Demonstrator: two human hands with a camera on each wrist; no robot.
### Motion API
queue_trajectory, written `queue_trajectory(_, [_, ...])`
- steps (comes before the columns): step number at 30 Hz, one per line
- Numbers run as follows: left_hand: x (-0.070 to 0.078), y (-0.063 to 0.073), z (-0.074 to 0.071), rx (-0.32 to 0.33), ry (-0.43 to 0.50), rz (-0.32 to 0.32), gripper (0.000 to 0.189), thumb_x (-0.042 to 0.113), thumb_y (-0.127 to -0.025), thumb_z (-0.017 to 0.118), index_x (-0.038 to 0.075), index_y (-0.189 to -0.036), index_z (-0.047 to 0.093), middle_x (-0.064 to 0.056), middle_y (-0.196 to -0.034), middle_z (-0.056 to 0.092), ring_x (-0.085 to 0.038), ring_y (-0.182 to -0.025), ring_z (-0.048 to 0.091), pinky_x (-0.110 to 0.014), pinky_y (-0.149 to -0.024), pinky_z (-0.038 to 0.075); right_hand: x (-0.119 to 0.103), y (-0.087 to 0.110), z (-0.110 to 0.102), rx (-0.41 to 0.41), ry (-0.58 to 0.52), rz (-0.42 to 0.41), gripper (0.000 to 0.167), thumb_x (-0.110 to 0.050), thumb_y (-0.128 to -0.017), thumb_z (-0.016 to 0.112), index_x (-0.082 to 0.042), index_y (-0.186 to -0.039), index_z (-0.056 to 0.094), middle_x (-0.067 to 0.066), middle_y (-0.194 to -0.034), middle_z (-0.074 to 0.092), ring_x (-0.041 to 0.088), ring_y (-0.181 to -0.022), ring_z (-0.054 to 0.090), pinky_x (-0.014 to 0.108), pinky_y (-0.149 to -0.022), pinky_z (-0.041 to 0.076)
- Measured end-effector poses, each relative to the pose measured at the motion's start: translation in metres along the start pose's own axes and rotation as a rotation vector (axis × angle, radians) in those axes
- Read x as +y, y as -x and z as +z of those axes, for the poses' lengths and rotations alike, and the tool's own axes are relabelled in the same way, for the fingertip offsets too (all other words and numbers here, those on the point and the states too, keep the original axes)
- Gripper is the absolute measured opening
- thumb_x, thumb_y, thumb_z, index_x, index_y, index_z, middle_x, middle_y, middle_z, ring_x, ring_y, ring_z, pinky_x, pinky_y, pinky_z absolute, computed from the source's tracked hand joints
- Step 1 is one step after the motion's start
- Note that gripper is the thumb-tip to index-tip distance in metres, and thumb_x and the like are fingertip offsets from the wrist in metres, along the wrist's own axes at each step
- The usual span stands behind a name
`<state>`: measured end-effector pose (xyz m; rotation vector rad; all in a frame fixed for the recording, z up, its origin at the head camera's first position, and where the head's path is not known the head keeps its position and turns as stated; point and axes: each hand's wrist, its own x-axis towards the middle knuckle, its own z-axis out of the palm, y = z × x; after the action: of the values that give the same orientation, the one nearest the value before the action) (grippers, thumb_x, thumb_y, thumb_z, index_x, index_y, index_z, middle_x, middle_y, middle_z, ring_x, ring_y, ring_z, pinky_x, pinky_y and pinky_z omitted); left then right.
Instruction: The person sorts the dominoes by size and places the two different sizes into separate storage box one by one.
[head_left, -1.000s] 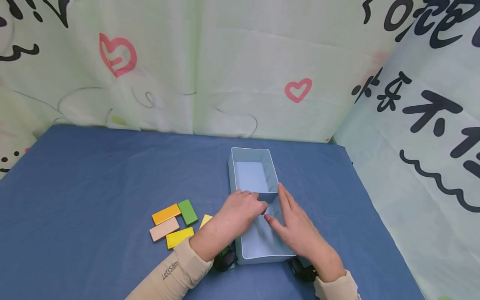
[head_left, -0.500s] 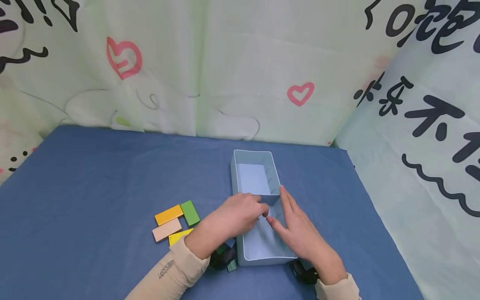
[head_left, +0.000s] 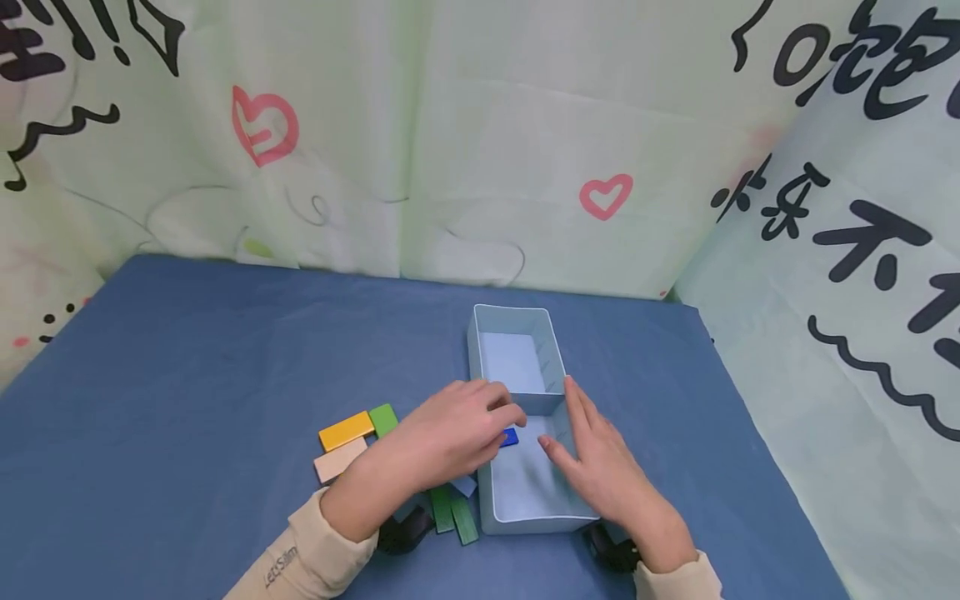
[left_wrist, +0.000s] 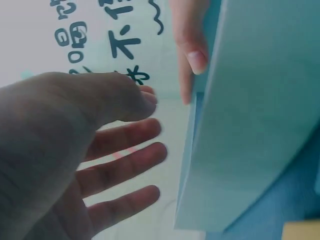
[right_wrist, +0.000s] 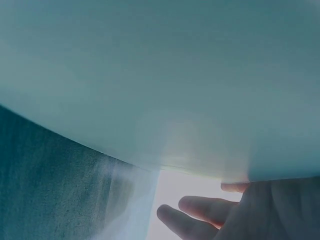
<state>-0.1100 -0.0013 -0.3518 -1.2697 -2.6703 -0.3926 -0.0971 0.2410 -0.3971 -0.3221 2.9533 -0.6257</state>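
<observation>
Blue block [head_left: 510, 437]: vivid, saturated, only one end showing past the fingers; sat inside the near compartment of the pale-blue, smooth-walled box [head_left: 536, 527], towards its left wall. Left hand [head_left: 457, 429] arched above that wall, palm down, fingers loosely bent, thumb and fingers spread, nothing visible in its grasp. Right hand [head_left: 600, 462] lay along the right wall, fingers extended, thumb angled inward, holding nothing.
</observation>
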Motion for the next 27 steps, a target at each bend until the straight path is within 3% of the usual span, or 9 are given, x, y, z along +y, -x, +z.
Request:
queue_trajectory(4, [-0.005, 0.011, 0.000, 0.025, -0.003, -0.023, 0.023, 0.019, -0.096, 0.064, 0.023, -0.118, 0.067, 0.003, -0.113, 0.064, -0.015, -0.102, 0.061, -0.031, -0.084, 0.053, 0.001, 0.000, 0.000, 0.006, 0.019, 0.011, 0.086, -0.050, -0.100, 0.051, -0.010, -0.160, 0.005, 0.019, -0.164, 0.017, 0.048, -0.143, 0.032, 0.070, -0.108, 0.029])
queue_trajectory(11, [-0.014, 0.024, 0.003, -0.053, 0.026, -0.092, 0.022, 0.020, -0.096, 0.064, 0.021, -0.118, 0.066, 0.000, -0.114, 0.063, -0.016, -0.097, 0.058, -0.032, -0.078, 0.053, -0.002, 0.001, -0.003, -0.015, 0.059, 0.015, 0.086, -0.048, -0.100, 0.051, -0.009, -0.160, 0.004, 0.018, -0.165, 0.014, 0.043, -0.148, 0.025, 0.070, -0.114, 0.020])
queue_trajectory(17, [-0.020, 0.030, 0.004, -0.067, 0.041, -0.080, 0.018, 0.019, -0.095, 0.065, 0.019, -0.113, 0.066, 0.000, -0.104, 0.062, -0.014, -0.087, 0.057, -0.029, -0.071, 0.052, 0.000, 0.005, -0.012, -0.039, 0.039, -0.016, 0.083, -0.049, -0.102, 0.048, -0.009, -0.160, 0.006, 0.015, -0.166, 0.011, 0.039, -0.151, 0.019, 0.067, -0.116, 0.012])
queue_trajectory(27, [-0.023, 0.030, 0.010, -0.164, 0.040, -0.074, 0.020, 0.021, -0.097, 0.064, 0.017, -0.116, 0.065, -0.002, -0.107, 0.062, -0.016, -0.090, 0.058, -0.032, -0.078, 0.053, 0.012, 0.003, -0.013, -0.004, -0.001, -0.050, 0.069, -0.041, -0.106, 0.041, -0.014, -0.160, 0.008, 0.013, -0.167, 0.014, 0.039, -0.151, 0.019, 0.068, -0.116, 0.012])
